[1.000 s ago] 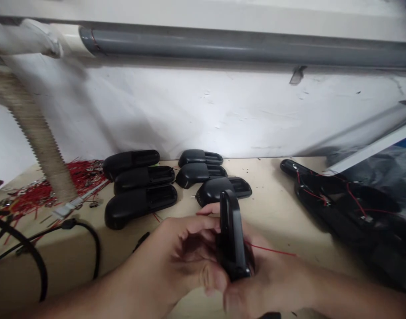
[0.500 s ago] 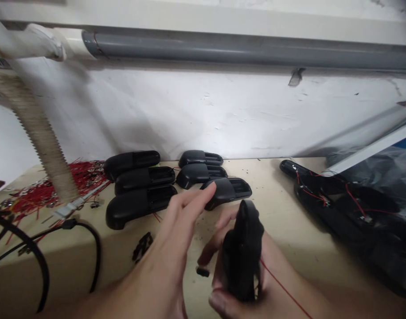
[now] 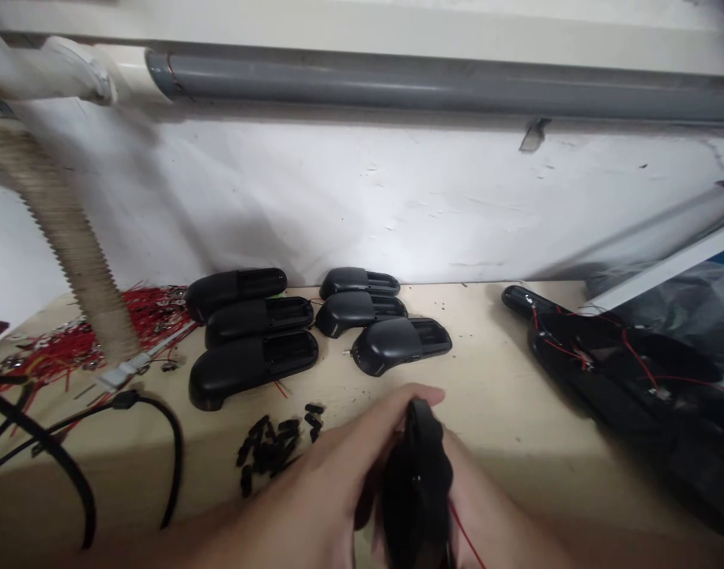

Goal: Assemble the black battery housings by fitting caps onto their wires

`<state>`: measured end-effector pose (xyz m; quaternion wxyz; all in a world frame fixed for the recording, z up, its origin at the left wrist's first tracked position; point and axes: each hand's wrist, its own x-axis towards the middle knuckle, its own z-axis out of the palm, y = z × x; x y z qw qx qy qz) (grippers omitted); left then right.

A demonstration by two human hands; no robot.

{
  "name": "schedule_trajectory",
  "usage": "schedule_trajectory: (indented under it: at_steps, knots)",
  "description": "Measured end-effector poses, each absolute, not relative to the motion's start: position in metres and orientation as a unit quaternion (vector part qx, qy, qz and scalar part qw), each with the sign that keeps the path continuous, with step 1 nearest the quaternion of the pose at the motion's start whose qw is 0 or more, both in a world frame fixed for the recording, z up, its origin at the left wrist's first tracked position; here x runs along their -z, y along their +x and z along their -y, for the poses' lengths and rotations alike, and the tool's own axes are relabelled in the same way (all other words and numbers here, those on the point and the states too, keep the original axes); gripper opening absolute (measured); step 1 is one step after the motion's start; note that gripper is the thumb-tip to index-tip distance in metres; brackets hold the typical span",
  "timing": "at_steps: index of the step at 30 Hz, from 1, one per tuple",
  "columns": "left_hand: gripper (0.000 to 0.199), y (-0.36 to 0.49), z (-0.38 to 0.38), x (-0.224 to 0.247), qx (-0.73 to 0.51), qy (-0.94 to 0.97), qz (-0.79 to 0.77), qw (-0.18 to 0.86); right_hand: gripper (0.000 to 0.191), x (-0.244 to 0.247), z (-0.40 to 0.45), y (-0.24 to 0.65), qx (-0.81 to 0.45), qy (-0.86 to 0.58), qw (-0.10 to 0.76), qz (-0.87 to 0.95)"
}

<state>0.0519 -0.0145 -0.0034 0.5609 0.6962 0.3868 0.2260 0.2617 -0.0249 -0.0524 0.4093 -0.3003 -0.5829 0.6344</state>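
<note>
Recording work as partway along, by judgement from the layout. Counting six black housings (image 3: 252, 363) resting on the bench (image 3: 498, 411) in two groups of three, near the wall (image 3: 397, 205); judging these as set aside, without being able to confirm from outside what is fitted within. Locating one further black shell (image 3: 418, 474) between the hands at the bottom of the view, nearer than the six. Judging this one as unfinished, with a red wire (image 3: 465, 537) trailing loose from its right side. Noting small black pieces (image 3: 273, 442) lying scattered on the bench left of the hands, and a dark pile of parts (image 3: 611, 379) with red leads at the right; treating both as possibly outstanding, without being certain.

Pointing the rounded far end of the shell upward in the view and toward the wall, presenting a narrow edge to the camera. Running its long axis mainly fore-and-aft, across the mostly sideways axes of the six housings. Losing its near end below the edge of view.

Gripping the shell from the right with the right hand (image 3: 480, 490), partly hiding the curled fingers behind it. Extending the fingers of the left hand (image 3: 362, 458) along the left side; not being able to tell whether pressing or merely lying alongside.
</note>
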Motion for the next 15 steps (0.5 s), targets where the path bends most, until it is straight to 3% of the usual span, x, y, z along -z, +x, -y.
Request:
schedule_trajectory:
  at_steps: [5, 8, 12, 15]
  knots:
    - [0.105, 0.075, 0.008, -0.007, -0.272, 0.68, -0.323, 0.6, 0.078, 0.031, 0.019, 0.251, -0.644, -0.305, 0.46, 0.53]
    - [0.105, 0.074, 0.008, -0.009, -0.291, 0.714, -0.327, 0.546, 0.076, 0.037, 0.023, 0.248, -0.683, -0.302, 0.452, 0.488]
    - [0.122, 0.067, 0.007, -0.006, -0.306, 0.761, -0.369, 0.436, 0.086, 0.054, 0.026, 0.25, -0.725, -0.257, 0.478, 0.424]
    - [0.129, 0.062, 0.002, 0.0, -0.338, 0.78, -0.341, 0.402, 0.073, 0.056, 0.023, 0.255, -0.731, -0.241, 0.484, 0.416]
